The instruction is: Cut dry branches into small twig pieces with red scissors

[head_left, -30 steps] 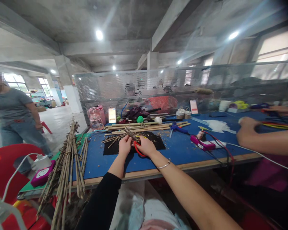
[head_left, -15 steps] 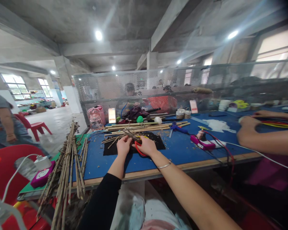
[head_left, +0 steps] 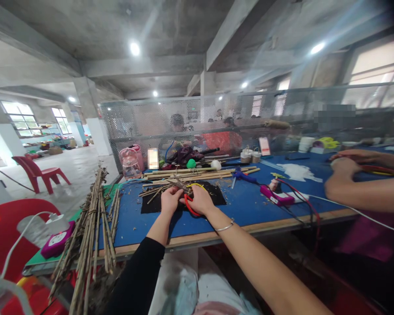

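My right hand [head_left: 202, 201] is wrapped round a pair of scissors [head_left: 191, 208] with red and yellow handles. Their blades point up and left, over a black cloth [head_left: 218, 194] strewn with small scraps. Close beside the blades, my left hand [head_left: 170, 200] is closed in a pinch; what its fingertips hold is hidden. Short cut twigs [head_left: 154, 191] lie on the cloth just beyond and left of my left hand.
A tied bundle of long dry sticks [head_left: 93, 210] leans over the table's left end. Bamboo poles [head_left: 203, 174] lie behind the cloth. A blue glue gun [head_left: 244, 175] and a purple power strip [head_left: 277, 195] are to the right, near another person's forearm [head_left: 364, 186].
My hands and the scissors stay in nearly the same place. A person standing at the far left has gone out of view. The co-worker's hands at right have shifted slightly.
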Demonstrator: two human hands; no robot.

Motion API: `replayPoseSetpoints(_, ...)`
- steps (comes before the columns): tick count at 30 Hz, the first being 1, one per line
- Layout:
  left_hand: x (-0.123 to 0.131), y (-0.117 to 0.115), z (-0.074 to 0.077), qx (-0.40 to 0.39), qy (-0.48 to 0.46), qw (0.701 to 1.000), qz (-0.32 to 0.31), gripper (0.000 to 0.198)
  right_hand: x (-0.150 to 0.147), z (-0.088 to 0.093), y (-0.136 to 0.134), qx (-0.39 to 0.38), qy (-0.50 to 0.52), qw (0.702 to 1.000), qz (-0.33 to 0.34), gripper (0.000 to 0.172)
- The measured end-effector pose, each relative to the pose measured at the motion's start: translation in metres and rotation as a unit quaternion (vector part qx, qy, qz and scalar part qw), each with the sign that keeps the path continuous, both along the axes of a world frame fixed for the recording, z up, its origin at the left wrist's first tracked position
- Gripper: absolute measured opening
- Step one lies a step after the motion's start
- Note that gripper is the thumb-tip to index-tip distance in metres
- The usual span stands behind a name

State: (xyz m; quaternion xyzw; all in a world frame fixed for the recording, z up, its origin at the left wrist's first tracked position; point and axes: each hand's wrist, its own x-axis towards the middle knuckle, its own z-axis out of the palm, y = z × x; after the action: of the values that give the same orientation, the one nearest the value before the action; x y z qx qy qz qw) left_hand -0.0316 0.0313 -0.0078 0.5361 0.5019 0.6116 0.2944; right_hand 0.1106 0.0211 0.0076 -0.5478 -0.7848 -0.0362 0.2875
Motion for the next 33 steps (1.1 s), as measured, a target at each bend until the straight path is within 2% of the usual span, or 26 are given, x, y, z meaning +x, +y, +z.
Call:
replayPoseSetpoints(9, -0.004, 0.006, -0.008, -0.020, -0.044, 0.998, -0.045, 0.032, -0.002, 0.003, -0.003, -0.082, 0.000, 0.996, -0.025, 0.062)
replayPoseSetpoints(17, -0.006, 0.007, -0.006, -0.038, -0.037, 0.998, -0.021, 0.030, -0.001, 0.001, -0.001, -0.111, 0.010, 0.994, -0.023, 0.049)
replayPoseSetpoints(21, -0.004, 0.003, -0.003, -0.047, -0.043, 0.998, -0.028, 0.028, -0.001, 0.002, 0.000, -0.112, 0.003, 0.993, -0.036, 0.042)
replayPoseSetpoints(24, -0.002, 0.000, 0.000, -0.066, -0.106, 0.991, -0.041, 0.031, 0.000, 0.002, 0.000, -0.101, -0.003, 0.994, -0.045, 0.037)
replayPoseSetpoints(28, 0.001, -0.003, 0.004, -0.100, -0.184, 0.973, -0.098, 0.032, 0.002, 0.002, 0.001, -0.068, -0.008, 0.996, -0.053, 0.032)
replayPoseSetpoints(33, -0.001, -0.004, 0.004, -0.091, -0.176, 0.973, -0.116, 0.034, 0.003, 0.001, 0.001, -0.049, 0.018, 0.998, -0.034, 0.045)
